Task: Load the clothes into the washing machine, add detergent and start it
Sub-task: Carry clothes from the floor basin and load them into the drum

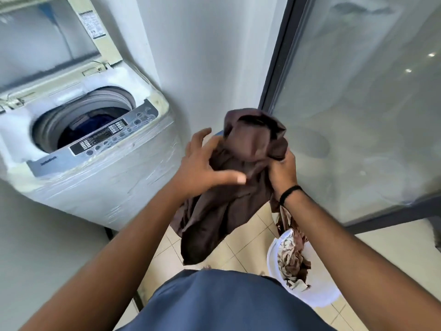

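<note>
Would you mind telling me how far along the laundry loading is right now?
Partly done: the washing machine lid is up and dark blue clothes already lie in the drum. In hand: the right hand grips a brown garment, the left hand open against it. Left: patterned clothes in the white basket, detergent, starting.

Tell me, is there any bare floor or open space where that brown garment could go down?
The washer drum stands open, lid raised, with dark clothes already low inside: room remains. Bare tiled floor lies between the washing machine and the white basket. The basket itself is crowded with patterned clothes. The brown garment hangs from the right hand, left hand beside it.
</note>
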`<state>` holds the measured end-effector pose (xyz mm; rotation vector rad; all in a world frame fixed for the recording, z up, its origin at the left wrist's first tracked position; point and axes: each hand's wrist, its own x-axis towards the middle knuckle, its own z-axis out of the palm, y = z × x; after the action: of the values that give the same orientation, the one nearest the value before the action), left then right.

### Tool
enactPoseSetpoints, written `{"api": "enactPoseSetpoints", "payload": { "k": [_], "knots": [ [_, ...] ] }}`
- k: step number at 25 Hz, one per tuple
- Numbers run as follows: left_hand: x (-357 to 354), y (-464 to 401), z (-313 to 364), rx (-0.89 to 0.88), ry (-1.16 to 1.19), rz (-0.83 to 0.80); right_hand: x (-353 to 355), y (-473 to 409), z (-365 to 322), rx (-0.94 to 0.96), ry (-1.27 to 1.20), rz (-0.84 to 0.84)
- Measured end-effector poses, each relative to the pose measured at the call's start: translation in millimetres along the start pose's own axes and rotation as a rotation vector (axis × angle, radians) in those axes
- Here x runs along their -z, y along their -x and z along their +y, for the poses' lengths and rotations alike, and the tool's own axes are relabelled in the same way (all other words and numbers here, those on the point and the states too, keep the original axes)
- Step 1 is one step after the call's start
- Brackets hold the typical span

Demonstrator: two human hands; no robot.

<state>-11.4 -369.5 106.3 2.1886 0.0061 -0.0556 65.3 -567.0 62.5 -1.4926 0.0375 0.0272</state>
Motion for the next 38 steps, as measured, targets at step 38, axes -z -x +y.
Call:
{"api": "enactPoseSetpoints", "payload": {
  "k": [38],
  "knots": [
    [202.5, -42.0, -118.8, 0.378, 0.783, 1.142, -310.3, -90.6, -35.3, 0.159, 0.365, -0.820]
  ]
}}
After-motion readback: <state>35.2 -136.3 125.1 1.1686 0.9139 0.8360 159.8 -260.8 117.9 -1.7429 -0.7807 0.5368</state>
